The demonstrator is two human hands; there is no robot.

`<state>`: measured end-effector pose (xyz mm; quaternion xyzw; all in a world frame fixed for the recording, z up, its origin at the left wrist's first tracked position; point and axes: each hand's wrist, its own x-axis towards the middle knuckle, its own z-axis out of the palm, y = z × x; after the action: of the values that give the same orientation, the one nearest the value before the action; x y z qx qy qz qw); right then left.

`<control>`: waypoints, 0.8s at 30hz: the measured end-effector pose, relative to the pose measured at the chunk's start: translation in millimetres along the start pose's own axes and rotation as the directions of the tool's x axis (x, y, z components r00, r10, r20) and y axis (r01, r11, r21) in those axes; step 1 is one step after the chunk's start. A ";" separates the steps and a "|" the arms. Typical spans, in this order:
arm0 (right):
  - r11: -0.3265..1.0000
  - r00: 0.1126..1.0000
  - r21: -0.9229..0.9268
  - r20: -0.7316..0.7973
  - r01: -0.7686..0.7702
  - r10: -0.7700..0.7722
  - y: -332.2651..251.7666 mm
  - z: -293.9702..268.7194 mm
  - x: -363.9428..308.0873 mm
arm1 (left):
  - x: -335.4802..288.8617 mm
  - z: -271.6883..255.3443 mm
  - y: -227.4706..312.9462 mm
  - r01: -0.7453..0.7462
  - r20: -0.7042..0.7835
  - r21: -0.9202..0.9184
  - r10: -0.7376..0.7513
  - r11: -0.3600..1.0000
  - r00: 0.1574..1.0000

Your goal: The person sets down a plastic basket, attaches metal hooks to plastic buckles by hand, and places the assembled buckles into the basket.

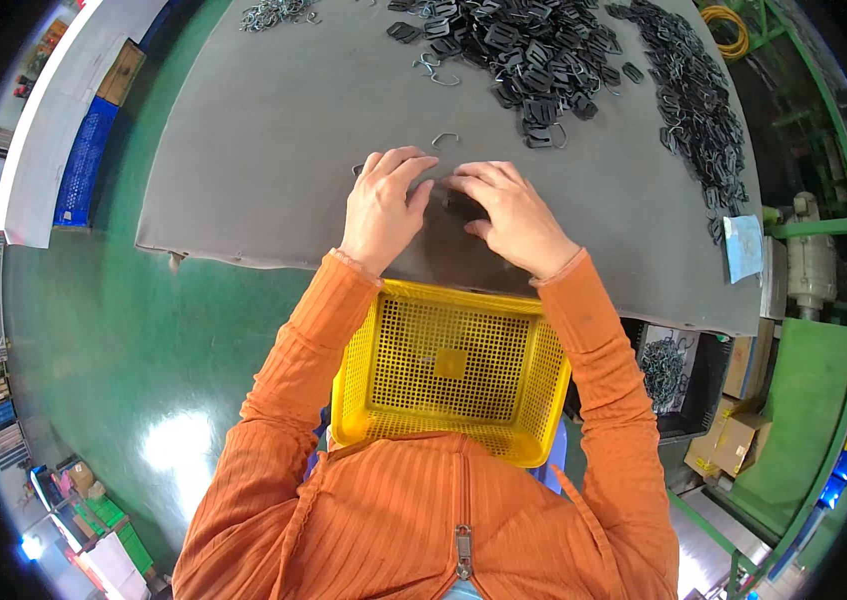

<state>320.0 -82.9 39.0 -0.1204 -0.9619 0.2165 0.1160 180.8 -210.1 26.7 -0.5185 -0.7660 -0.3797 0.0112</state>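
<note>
Both my hands work close together over the near part of the grey table (273, 185). My left hand (383, 212) is closed with bent fingers, thumb toward the index finger; anything in it is hidden. Opposite it, my right hand (513, 220) curls over something dark at its fingertips, too shaded to make out. A bent wire hook (445, 136) lies just beyond the hands, and another hook (357, 170) shows beside the left fingers. Farther off is a heap of black slotted plastic buckles (533, 55), some with wire hooks, and a few loose hooks (433, 70) by its left edge.
An empty yellow mesh basket (448, 363) sits at my lap, below the table edge. A long pile of black pieces with hooks (698, 110) runs along the right. Metal hooks (275, 12) lie at the far left. A black crate (703, 385) holding hooks stands lower right.
</note>
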 end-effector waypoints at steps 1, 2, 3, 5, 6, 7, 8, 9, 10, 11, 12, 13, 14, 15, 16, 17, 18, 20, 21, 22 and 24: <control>0.998 1.000 0.067 0.004 0.017 -0.018 1.1 -3.1 -0.1 | -1.9 -2.2 -1.6 -0.002 0.003 -0.002 0.002 1.000 1.000; 0.990 0.999 0.135 0.006 0.034 -0.035 2.2 -5.0 -0.7 | -2.8 -3.7 -3.3 0.003 0.000 0.001 -0.003 1.000 1.000; 0.991 1.000 0.133 -0.020 0.001 0.002 2.6 -5.8 -3.1 | -3.1 -4.6 -5.0 -0.047 0.048 -0.020 0.048 0.999 0.998; 0.991 1.000 0.130 -0.011 -0.010 0.012 6.2 -8.1 -5.4 | -2.9 -5.6 -4.6 -0.092 0.094 -0.043 0.096 0.995 0.991; 0.992 1.000 0.126 -0.006 -0.026 0.027 7.8 -8.6 -5.4 | -0.6 -4.3 -0.2 -0.126 0.162 -0.089 0.139 0.988 0.977; 0.991 0.998 0.130 -0.059 -0.020 0.027 10.5 -4.4 -4.6 | 1.1 -2.9 2.7 -0.157 0.226 -0.137 0.185 0.978 0.956; 0.991 0.998 0.129 -0.058 -0.021 0.028 10.5 -1.9 -4.6 | 2.3 -1.3 2.3 -0.157 0.226 -0.139 0.185 0.978 0.956; 0.995 0.995 0.097 -0.090 -0.029 0.037 9.8 0.1 -4.4 | 3.8 1.2 1.3 -0.175 0.242 -0.127 0.202 0.976 0.949; 0.997 0.992 0.065 -0.121 -0.038 0.046 9.3 1.4 -4.7 | 4.3 3.8 0.9 -0.194 0.258 -0.115 0.218 0.974 0.941; 0.997 0.992 0.064 -0.121 -0.039 0.047 9.3 2.3 -5.5 | 3.8 6.8 1.1 -0.195 0.258 -0.117 0.219 0.974 0.941; 0.997 0.987 0.052 -0.143 -0.063 0.070 9.1 3.4 -6.1 | 2.9 9.7 1.2 -0.188 0.223 -0.103 0.207 0.977 0.952; 0.995 0.982 0.041 -0.166 -0.087 0.093 9.1 3.8 -6.7 | 2.7 11.7 2.4 -0.181 0.189 -0.090 0.196 0.979 0.962; 0.995 0.982 0.041 -0.167 -0.087 0.093 9.4 3.4 -7.2 | 1.6 13.4 5.8 -0.182 0.189 -0.090 0.196 0.979 0.962; 0.993 0.979 0.072 -0.177 -0.091 0.103 10.6 3.3 -8.1 | -1.0 15.3 11.0 -0.144 0.166 -0.019 0.145 0.989 0.975; 0.990 0.976 0.103 -0.187 -0.095 0.113 11.9 3.0 -8.8 | -3.8 16.8 15.4 -0.103 0.140 0.050 0.095 0.993 0.986; 0.990 0.976 0.102 -0.188 -0.096 0.114 13.8 2.3 -9.2 | -6.6 18.3 17.8 -0.104 0.140 0.050 0.096 0.993 0.985; 0.989 0.980 0.128 -0.171 -0.079 0.100 16.7 0.6 -9.0 | -9.5 19.6 20.2 -0.100 0.121 0.077 0.090 0.992 0.989; 0.986 0.984 0.155 -0.157 -0.059 0.083 27.4 -3.9 -6.7 | -15.3 22.5 26.8 -0.095 0.101 0.107 0.084 0.990 0.991; 0.979 0.954 0.132 -0.238 -0.155 0.183 39.2 -7.1 -4.7 | -17.4 26.7 31.7 -0.044 0.092 0.151 0.030 0.988 0.995; 0.962 0.908 0.117 -0.319 -0.248 0.273 46.0 -11.1 0.0 | -19.2 29.5 36.6 0.008 0.077 0.196 -0.024 0.981 0.997; 0.884 0.805 -0.044 -0.436 -0.464 0.401 57.7 -18.0 11.0 | -19.6 35.4 46.2 0.024 0.056 0.240 -0.039 0.970 0.998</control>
<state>325.1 -22.1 31.0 -0.3884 -0.8750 0.1345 0.2557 240.3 -196.4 19.7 -0.5124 -0.8144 -0.2689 0.0443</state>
